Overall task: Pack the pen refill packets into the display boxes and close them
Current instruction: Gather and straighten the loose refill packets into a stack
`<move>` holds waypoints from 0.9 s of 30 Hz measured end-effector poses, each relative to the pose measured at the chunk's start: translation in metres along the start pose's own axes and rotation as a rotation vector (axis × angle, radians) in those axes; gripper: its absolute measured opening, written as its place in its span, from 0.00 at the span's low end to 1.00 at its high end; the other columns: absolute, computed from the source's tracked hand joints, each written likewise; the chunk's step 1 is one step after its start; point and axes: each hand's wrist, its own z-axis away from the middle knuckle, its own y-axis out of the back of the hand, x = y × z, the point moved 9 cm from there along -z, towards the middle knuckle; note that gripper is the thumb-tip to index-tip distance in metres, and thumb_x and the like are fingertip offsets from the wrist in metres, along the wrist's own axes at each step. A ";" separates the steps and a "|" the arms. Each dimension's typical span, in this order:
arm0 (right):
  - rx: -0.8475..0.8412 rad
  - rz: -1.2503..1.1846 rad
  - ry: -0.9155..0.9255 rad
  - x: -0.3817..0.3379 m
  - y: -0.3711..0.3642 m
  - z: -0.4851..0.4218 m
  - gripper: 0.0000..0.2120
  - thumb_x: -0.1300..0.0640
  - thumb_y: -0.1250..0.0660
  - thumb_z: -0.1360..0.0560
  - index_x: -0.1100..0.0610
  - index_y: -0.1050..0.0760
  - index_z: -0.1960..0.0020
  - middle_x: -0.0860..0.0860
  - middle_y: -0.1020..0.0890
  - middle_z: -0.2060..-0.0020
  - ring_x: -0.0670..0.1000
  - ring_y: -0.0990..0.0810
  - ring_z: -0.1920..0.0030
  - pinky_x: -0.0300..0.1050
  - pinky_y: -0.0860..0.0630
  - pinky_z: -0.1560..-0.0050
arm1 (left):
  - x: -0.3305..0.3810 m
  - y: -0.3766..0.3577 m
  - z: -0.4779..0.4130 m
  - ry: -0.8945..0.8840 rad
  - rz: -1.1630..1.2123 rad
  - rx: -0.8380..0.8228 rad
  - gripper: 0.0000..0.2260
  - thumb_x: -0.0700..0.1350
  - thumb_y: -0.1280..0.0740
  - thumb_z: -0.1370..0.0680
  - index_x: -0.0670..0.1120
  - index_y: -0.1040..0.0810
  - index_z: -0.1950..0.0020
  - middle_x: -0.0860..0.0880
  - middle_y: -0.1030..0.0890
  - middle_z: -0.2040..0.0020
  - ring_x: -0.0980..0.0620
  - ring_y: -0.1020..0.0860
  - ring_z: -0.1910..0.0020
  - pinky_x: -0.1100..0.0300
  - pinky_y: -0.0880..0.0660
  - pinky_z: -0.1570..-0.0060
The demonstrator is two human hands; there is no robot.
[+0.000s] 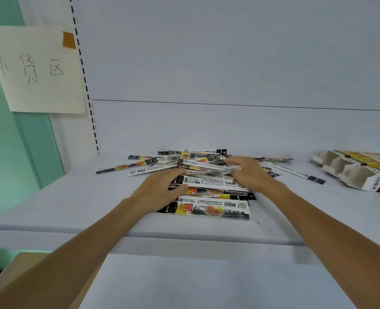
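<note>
A heap of long, thin pen refill packets (213, 206), printed black, white and yellow, lies in the middle of a white shelf (50, 197). My left hand (160, 188) rests on the left end of the near stack, thumb pressed on the packets' edge. My right hand (247, 170) lies over the back of the heap, fingers curled around a few packets. Yellow display boxes (360, 172) with open grey cardboard compartments lie at the shelf's right end, apart from both hands.
A paper sign (35, 70) with handwritten characters is taped to the slotted shelf upright at the left. One loose packet (296, 172) lies between the heap and the boxes. A brown cardboard surface (24, 277) shows below the shelf at lower left.
</note>
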 end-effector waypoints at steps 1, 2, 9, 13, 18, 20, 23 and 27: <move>-0.070 0.036 -0.037 0.009 -0.005 -0.003 0.16 0.63 0.39 0.23 0.56 0.27 0.36 0.52 0.22 0.40 0.48 0.22 0.57 0.37 0.24 0.53 | 0.003 0.000 0.001 -0.012 0.017 -0.001 0.22 0.58 0.43 0.21 0.55 0.36 0.28 0.55 0.33 0.29 0.55 0.35 0.31 0.57 0.37 0.34; -0.093 0.061 -0.045 0.012 -0.005 -0.005 0.14 0.63 0.38 0.23 0.56 0.24 0.38 0.52 0.21 0.42 0.47 0.22 0.57 0.33 0.26 0.57 | 0.005 0.001 0.001 -0.025 0.016 0.004 0.21 0.57 0.43 0.21 0.56 0.36 0.29 0.56 0.33 0.29 0.56 0.35 0.31 0.58 0.38 0.35; 0.231 0.373 -0.037 -0.005 0.032 -0.015 0.11 0.53 0.41 0.21 0.56 0.21 0.53 0.50 0.22 0.67 0.47 0.29 0.70 0.46 0.27 0.55 | 0.007 0.005 0.001 -0.049 -0.086 0.047 0.22 0.62 0.46 0.22 0.58 0.35 0.29 0.53 0.29 0.37 0.54 0.34 0.38 0.60 0.37 0.41; 0.059 0.200 0.136 -0.046 0.009 -0.014 0.14 0.51 0.42 0.20 0.58 0.22 0.45 0.52 0.21 0.62 0.46 0.28 0.69 0.37 0.31 0.67 | 0.006 0.003 0.002 -0.076 -0.046 0.036 0.31 0.67 0.52 0.30 0.60 0.36 0.29 0.52 0.35 0.32 0.53 0.41 0.31 0.53 0.42 0.30; -0.195 -0.026 0.030 -0.034 -0.007 -0.003 0.34 0.33 0.45 0.27 0.51 0.38 0.27 0.49 0.35 0.28 0.51 0.36 0.29 0.47 0.40 0.32 | -0.029 0.048 -0.005 0.230 0.505 0.346 0.17 0.46 0.44 0.19 0.51 0.35 0.30 0.47 0.37 0.28 0.50 0.40 0.29 0.54 0.44 0.32; -0.284 0.033 -0.065 -0.015 -0.009 0.002 0.44 0.28 0.43 0.33 0.50 0.45 0.25 0.49 0.42 0.25 0.52 0.41 0.27 0.50 0.43 0.29 | -0.043 0.042 -0.007 0.337 0.484 0.191 0.15 0.50 0.49 0.18 0.49 0.33 0.34 0.45 0.33 0.30 0.49 0.34 0.35 0.55 0.40 0.38; -0.417 0.177 -0.057 -0.010 -0.027 0.007 0.48 0.29 0.39 0.35 0.52 0.50 0.24 0.48 0.45 0.24 0.51 0.45 0.26 0.48 0.46 0.28 | -0.038 0.016 -0.004 0.371 0.371 -0.044 0.23 0.58 0.54 0.19 0.46 0.35 0.32 0.46 0.30 0.33 0.47 0.31 0.36 0.52 0.37 0.39; -0.448 0.104 -0.004 -0.020 -0.039 0.009 0.36 0.35 0.39 0.28 0.50 0.42 0.26 0.47 0.41 0.26 0.49 0.41 0.27 0.43 0.43 0.32 | -0.025 0.000 -0.016 0.341 0.291 -0.034 0.30 0.65 0.55 0.22 0.47 0.36 0.29 0.47 0.30 0.31 0.48 0.30 0.35 0.50 0.36 0.35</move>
